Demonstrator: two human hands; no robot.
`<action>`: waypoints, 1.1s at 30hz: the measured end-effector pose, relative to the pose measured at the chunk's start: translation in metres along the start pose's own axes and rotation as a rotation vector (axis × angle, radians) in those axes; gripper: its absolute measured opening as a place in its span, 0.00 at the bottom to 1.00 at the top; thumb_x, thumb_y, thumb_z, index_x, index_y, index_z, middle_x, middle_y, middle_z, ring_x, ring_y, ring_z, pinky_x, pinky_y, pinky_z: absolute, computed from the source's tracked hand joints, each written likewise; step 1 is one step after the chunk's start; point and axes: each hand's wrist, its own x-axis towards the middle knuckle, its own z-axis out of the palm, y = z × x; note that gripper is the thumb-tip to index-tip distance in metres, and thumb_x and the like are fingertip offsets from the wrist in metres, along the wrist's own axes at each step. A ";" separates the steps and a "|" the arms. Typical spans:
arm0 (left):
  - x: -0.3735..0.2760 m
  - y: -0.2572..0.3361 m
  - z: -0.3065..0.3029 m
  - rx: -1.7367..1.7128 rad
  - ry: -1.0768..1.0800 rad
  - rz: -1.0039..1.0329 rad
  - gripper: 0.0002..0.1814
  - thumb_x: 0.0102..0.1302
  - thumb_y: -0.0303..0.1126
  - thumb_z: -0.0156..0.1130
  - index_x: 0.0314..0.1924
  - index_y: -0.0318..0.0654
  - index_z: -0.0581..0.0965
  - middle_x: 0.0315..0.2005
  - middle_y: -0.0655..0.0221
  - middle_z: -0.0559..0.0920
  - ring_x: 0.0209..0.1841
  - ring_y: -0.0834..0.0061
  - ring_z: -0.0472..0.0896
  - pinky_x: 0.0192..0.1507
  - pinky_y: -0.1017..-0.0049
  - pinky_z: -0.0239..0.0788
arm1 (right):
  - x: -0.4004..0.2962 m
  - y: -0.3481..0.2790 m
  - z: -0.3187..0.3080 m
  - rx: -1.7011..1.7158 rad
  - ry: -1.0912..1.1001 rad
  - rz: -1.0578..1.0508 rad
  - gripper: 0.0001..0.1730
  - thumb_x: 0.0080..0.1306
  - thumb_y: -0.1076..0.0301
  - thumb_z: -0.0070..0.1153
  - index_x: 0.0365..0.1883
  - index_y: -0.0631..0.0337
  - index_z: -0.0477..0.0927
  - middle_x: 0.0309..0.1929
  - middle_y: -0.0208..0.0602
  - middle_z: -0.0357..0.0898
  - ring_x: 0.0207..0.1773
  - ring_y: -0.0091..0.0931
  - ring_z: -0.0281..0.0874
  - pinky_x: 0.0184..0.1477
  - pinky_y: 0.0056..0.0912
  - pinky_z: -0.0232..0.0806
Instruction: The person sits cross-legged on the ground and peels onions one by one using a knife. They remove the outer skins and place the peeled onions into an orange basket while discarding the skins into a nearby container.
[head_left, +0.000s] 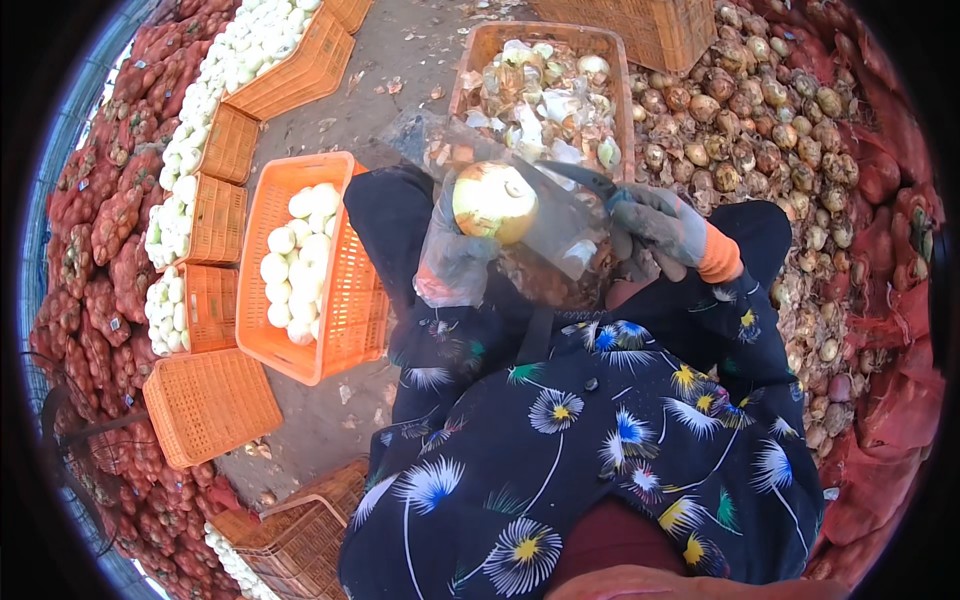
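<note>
My gloved left hand (455, 262) is closed around an onion (495, 202) held above my lap. The onion's skin is pale yellow, with brown patches low on its side and a round end facing up. A clear plastic sheet or bag hangs about the left hand and across my lap. To the right, my gloved right hand (660, 225) grips a knife (577, 176) whose dark blade points left toward the onion, apart from it. Beyond my hands, an orange plastic crate (628, 97) holds onion skins and trimmings.
An orange crate (251, 300) of peeled white onions stands by my left knee. More filled crates (217, 232) line up farther left, before stacked red mesh sacks (112, 217). Unpeeled onions (750, 127) heap along my right side. An upturned crate (214, 405) and a fan (82, 457) are lower left.
</note>
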 end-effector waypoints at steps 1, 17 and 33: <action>0.000 0.000 -0.003 0.017 -0.039 -0.010 0.63 0.30 0.18 0.77 0.77 0.44 0.69 0.66 0.56 0.79 0.68 0.57 0.78 0.69 0.57 0.75 | -0.009 -0.009 0.003 -0.034 -0.035 0.026 0.22 0.81 0.50 0.54 0.57 0.61 0.81 0.28 0.29 0.81 0.20 0.18 0.72 0.21 0.21 0.64; 0.002 -0.006 -0.003 0.021 -0.183 -0.134 0.63 0.32 0.19 0.81 0.76 0.45 0.68 0.65 0.52 0.80 0.65 0.53 0.81 0.64 0.57 0.79 | -0.037 -0.030 0.007 -0.309 -0.097 0.117 0.23 0.81 0.52 0.53 0.60 0.62 0.79 0.27 0.29 0.81 0.21 0.18 0.75 0.24 0.21 0.66; -0.004 -0.002 0.021 0.127 -0.175 -0.356 0.55 0.37 0.15 0.72 0.74 0.33 0.70 0.59 0.56 0.83 0.60 0.59 0.84 0.62 0.65 0.79 | -0.016 0.034 -0.023 0.355 -0.361 0.353 0.30 0.82 0.45 0.53 0.63 0.65 0.76 0.28 0.30 0.79 0.20 0.16 0.74 0.19 0.13 0.69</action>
